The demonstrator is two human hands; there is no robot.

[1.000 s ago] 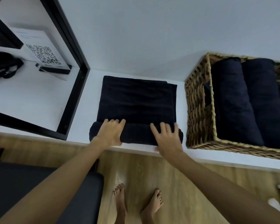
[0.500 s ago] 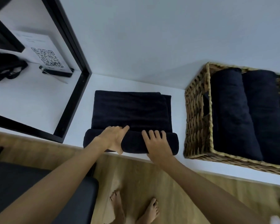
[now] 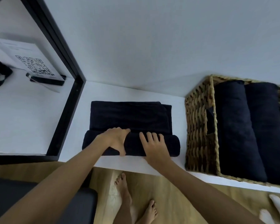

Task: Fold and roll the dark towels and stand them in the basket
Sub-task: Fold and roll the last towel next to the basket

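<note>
A half-rolled towel [image 3: 131, 117] lies on the counter [image 3: 71, 126], left of the basket [image 3: 199, 126]. The left hand [image 3: 115, 139] curls around the roll, thumb under; the right hand [image 3: 153, 146] presses it, fingers spread. Two rolls [image 3: 249, 126] stand in the basket.

Bare shelf [image 3: 178, 101] between towel [image 3: 129, 117] and basket [image 3: 199, 126], seemingly passable.

We see a white worktop [image 3: 39, 120] against a pale wall [image 3: 152, 38], a black frame [image 3: 68, 101], a QR-code sign [image 3: 34, 65] beyond it, and wooden floor [image 3: 176, 199] below.
</note>
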